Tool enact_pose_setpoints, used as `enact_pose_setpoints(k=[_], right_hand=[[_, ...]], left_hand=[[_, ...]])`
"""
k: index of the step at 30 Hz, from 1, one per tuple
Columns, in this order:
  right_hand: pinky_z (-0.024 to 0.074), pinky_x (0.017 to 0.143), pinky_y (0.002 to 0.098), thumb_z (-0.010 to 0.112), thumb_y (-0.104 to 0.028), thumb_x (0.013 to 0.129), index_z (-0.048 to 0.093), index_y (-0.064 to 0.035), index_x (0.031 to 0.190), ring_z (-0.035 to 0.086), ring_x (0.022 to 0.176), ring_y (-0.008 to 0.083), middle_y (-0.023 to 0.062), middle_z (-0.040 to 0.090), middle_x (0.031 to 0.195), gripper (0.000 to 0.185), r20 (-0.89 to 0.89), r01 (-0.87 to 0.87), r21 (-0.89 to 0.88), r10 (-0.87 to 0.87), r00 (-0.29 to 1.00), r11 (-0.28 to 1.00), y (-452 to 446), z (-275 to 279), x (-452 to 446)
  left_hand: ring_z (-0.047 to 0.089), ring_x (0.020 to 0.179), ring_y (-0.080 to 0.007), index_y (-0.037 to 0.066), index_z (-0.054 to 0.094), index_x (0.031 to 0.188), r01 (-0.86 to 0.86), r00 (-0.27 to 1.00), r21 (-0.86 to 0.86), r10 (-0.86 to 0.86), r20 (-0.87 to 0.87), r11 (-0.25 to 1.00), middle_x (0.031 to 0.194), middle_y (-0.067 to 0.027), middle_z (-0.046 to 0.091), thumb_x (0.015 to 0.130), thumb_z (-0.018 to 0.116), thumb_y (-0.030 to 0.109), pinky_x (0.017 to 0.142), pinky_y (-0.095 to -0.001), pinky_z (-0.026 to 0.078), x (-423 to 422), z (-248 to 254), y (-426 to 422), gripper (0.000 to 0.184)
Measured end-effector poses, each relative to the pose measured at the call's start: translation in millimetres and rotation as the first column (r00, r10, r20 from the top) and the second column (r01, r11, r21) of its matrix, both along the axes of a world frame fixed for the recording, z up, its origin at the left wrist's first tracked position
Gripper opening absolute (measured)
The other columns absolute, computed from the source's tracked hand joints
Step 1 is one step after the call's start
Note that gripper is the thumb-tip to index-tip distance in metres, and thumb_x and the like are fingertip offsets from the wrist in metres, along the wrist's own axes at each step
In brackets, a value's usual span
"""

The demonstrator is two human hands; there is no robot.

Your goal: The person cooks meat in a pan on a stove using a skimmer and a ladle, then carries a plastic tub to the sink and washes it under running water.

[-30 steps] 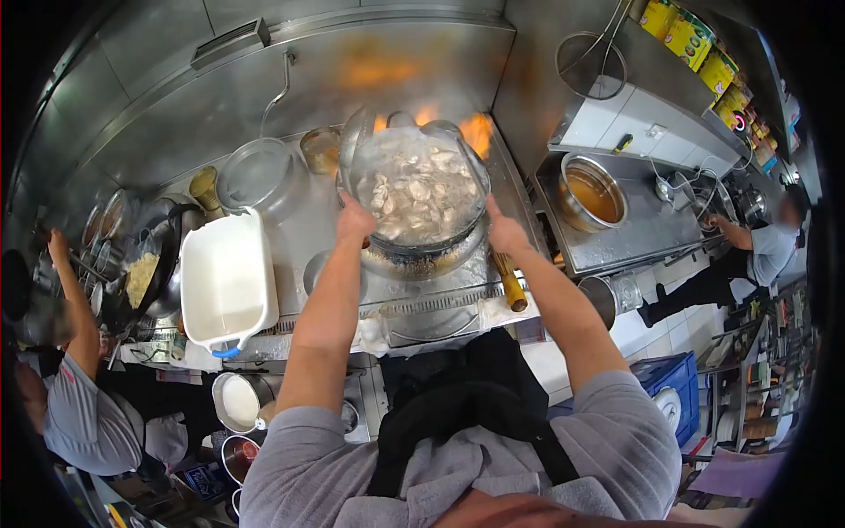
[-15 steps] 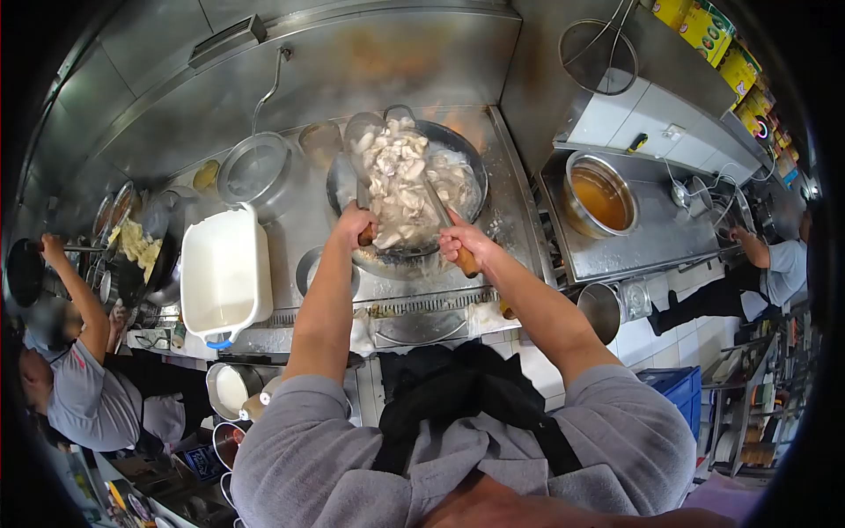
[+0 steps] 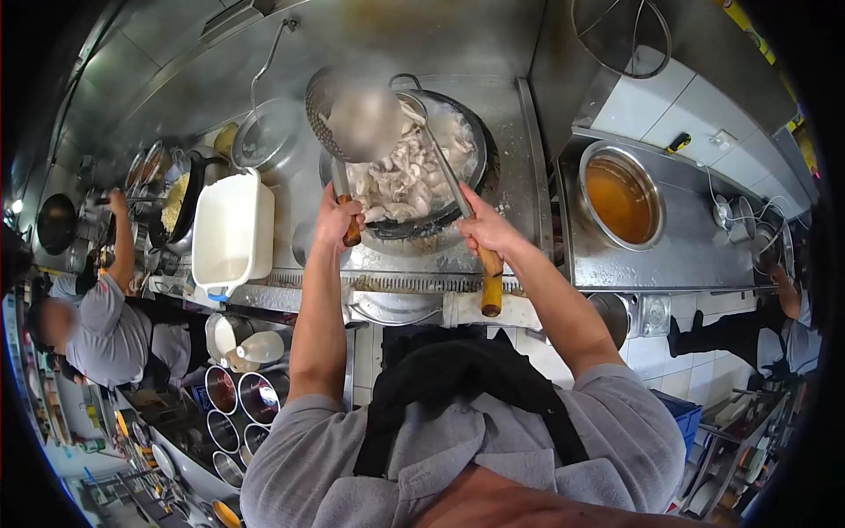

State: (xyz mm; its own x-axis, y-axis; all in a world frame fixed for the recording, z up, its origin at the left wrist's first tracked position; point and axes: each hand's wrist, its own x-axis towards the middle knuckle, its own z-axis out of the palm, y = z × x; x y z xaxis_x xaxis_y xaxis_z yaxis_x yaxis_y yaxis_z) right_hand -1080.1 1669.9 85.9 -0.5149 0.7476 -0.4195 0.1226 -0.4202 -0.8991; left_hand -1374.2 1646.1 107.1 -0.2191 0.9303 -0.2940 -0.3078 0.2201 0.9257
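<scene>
My left hand (image 3: 336,217) is wrapped round the wooden handle of a perforated strainer (image 3: 323,114), raised over the left part of the wok. In my right hand (image 3: 488,231) is the wooden handle of a long metal ladle (image 3: 447,171), its head among the food. Pale cooked pieces (image 3: 414,172) are heaped in and above the dark wok (image 3: 480,150) on the stove. Steam and a blurred patch hide part of the strainer and food. A yellow-handled tool (image 3: 492,297) lies below my right hand.
A white tub (image 3: 231,231) stands left of the wok. On the right counter is a metal pot (image 3: 620,195) of orange liquid. A co-worker (image 3: 123,330) handles a pan at the left; another person (image 3: 748,327) is at the far right. Metal containers (image 3: 264,398) stand lower left.
My hands went from the wok's sides to the strainer and ladle handles. The food has been lifted and heaped up, and the flames behind the wok have gone. The view has shifted.
</scene>
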Motion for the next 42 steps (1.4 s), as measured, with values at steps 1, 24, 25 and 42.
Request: enact_pose_setpoints(k=[1,24,25,42], right_hand=[[0.0427,0.044,0.03,0.053,-0.001,0.085,0.007,-0.0204,0.153,0.047,0.049,0.0119,0.0026,0.048,0.068,0.084,0.058,-0.004,0.043,0.001,0.998,0.999,1.3,1.1,3.4],[0.0498,0.074,0.0426,0.052,-0.005,0.084,0.01,-0.0304,0.152,0.065,0.08,0.04,0.0273,0.064,0.106,0.083,0.649,-0.099,0.383,-0.192,0.736,0.918,-125.5,36.9,17.5],[0.0498,0.072,0.0418,0.051,-0.003,0.084,0.01,-0.0294,0.152,0.064,0.076,0.037,0.0267,0.064,0.107,0.084,0.623,-0.106,0.362,-0.155,0.766,0.926,-125.8,6.8,18.3],[0.0458,0.049,0.032,0.054,-0.004,0.085,0.013,-0.0209,0.153,0.053,0.054,0.0159,0.0104,0.059,0.079,0.081,0.538,0.008,0.552,-0.363,0.761,0.834,-19.9,-35.2,-17.7]], left_hand=[[0.05,0.05,-0.0154,0.006,0.034,0.126,0.01,0.998,0.002,-0.01,-0.066,1.0,0.073,-0.0069,0.051,0.074,0.052,-0.011,0.042,-0.0293,0.042,6.0,0.0,-0.1,0.057],[0.057,0.064,-0.0186,0.005,0.028,0.144,0.099,0.806,0.115,-0.012,-0.592,0.988,0.083,-0.0113,0.057,0.07,0.055,-0.003,0.06,-0.0332,0.049,-66.3,28.4,-31.9,0.079],[0.057,0.064,-0.0186,0.005,0.028,0.144,0.102,0.811,0.124,-0.01,-0.585,0.987,0.083,-0.0113,0.057,0.07,0.055,-0.003,0.06,-0.0332,0.049,-74.3,24.2,-29.3,0.079],[0.064,0.087,-0.0347,-0.009,0.034,0.124,0.049,0.8,-0.089,-0.092,-0.593,0.995,0.098,-0.026,0.063,0.073,0.06,0.003,0.073,-0.0393,0.051,-92.2,-90.9,41.3,0.059]])
